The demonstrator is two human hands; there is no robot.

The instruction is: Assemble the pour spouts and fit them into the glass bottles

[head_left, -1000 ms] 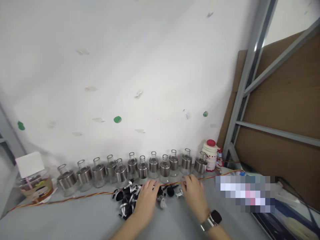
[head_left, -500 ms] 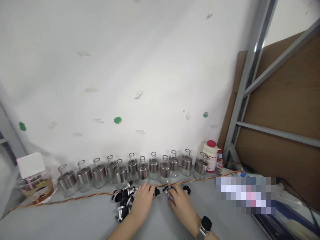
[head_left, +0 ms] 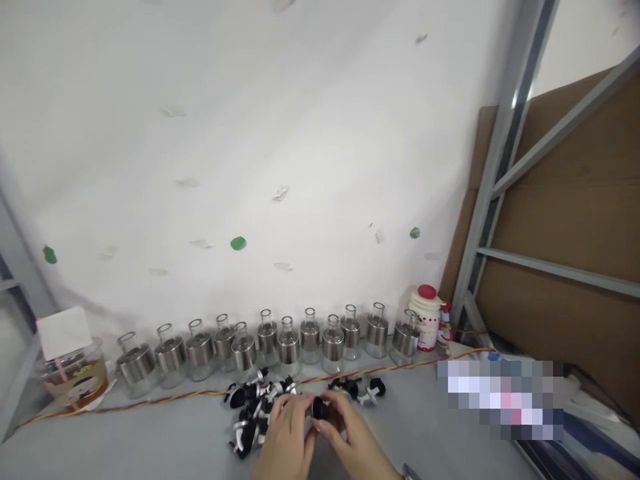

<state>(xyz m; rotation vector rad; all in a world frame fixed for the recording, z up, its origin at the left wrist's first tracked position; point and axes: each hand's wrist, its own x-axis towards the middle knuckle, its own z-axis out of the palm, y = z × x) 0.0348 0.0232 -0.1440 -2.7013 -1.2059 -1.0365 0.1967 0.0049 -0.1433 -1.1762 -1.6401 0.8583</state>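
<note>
Both hands meet at the front middle of the table. A small black-and-silver bottle stopper sits between their fingertips. The fingers of my left hand are curled against its left side, and my right hand pinches it from the right with thumb and fingers. Left of the hands lies a pile of similar black-and-silver stoppers, partly covered by my left hand. Two or so more stoppers lie to the right, just beyond my right hand.
Along the wall stands a row of several glass bottles with metal sleeves and uncapped necks. A red-and-yellow twisted wire crosses the table before them. A drink cup stands left, a cream jar with red lid right, near a metal rack.
My hands have come together and drawn nearer to me, now with a stopper between them. Stoppers under my right hand are uncovered. The view has shifted slightly.
</note>
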